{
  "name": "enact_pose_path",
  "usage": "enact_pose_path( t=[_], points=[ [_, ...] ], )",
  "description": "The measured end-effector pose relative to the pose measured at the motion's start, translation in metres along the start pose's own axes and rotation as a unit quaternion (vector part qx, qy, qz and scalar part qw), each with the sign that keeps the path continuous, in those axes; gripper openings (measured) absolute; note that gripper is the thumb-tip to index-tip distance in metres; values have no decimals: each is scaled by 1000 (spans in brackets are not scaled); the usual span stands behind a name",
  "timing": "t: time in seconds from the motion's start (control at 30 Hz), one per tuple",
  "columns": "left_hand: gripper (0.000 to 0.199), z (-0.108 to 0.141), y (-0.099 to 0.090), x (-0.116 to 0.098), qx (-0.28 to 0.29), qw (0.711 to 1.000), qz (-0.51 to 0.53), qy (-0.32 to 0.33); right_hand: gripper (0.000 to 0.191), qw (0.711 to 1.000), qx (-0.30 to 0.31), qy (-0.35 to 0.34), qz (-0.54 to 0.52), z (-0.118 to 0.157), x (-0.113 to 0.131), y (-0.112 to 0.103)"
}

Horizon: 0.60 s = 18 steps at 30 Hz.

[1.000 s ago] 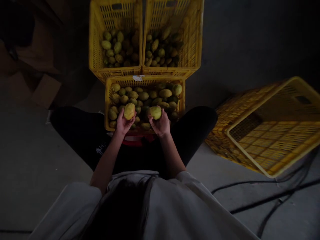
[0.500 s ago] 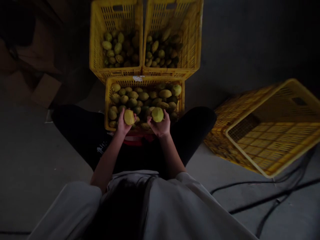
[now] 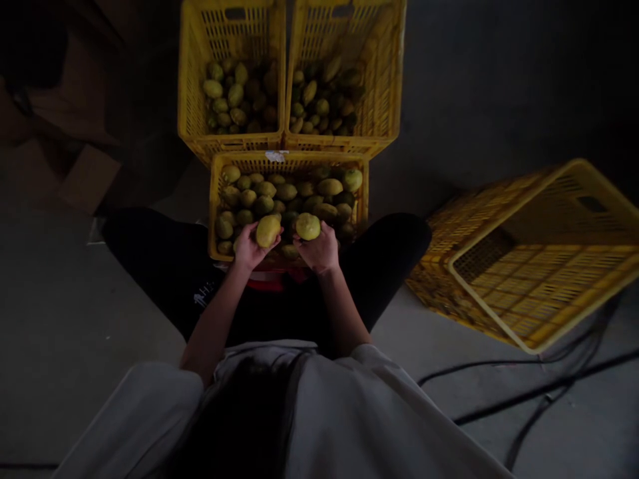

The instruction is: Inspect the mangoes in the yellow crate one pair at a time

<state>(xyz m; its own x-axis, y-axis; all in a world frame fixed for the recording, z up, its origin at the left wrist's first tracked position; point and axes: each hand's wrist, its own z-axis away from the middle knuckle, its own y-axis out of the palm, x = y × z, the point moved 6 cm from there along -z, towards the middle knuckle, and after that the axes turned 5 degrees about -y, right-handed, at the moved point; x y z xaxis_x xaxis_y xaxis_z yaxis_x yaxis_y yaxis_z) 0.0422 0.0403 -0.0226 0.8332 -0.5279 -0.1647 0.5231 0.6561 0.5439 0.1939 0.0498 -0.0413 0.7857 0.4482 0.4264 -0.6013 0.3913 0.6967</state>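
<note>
My left hand is closed around a yellow lemon, whose long side faces up. In my right hand sits a greener lemon, with one rounded end turned toward me. Both hands are over the near edge of a yellow plastic crate between my knees, and the two lemons are a short gap apart. Many more yellow-green lemons fill this crate. Some fingers are hidden beneath the fruit.
Two taller yellow crates, a left one and a right one, stand just beyond, with lemons at their bottoms. A tilted yellow crate is at right, with black cables on the floor. Cardboard pieces lie left.
The lemon in my left hand has rolled from end-on to side-on and shifted right. My right hand's lemon has moved slightly left and turned. The hands are a little closer together.
</note>
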Motion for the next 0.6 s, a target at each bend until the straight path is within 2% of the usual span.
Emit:
enact_pose_path(
  t=[0.2, 0.27, 0.43, 0.6],
  points=[
    [28, -2, -1, -10, -21, 997, 18, 67, 38, 997, -32, 26, -61, 8, 4, 4],
    [27, -2, -2, -15, -24, 995, 33, 86, 37, 996, -46, 34, -64, 9, 5, 1],
    [29, -2, -3, -16, -13, 996, 39, 83, 24, 998, -54, 4, -24, 6, 5, -2],
    [33, -3, -2, -12, 8, 996, 11, 83, 32, 995, -85, -23, -35, 0, 1, -5]
  ],
)
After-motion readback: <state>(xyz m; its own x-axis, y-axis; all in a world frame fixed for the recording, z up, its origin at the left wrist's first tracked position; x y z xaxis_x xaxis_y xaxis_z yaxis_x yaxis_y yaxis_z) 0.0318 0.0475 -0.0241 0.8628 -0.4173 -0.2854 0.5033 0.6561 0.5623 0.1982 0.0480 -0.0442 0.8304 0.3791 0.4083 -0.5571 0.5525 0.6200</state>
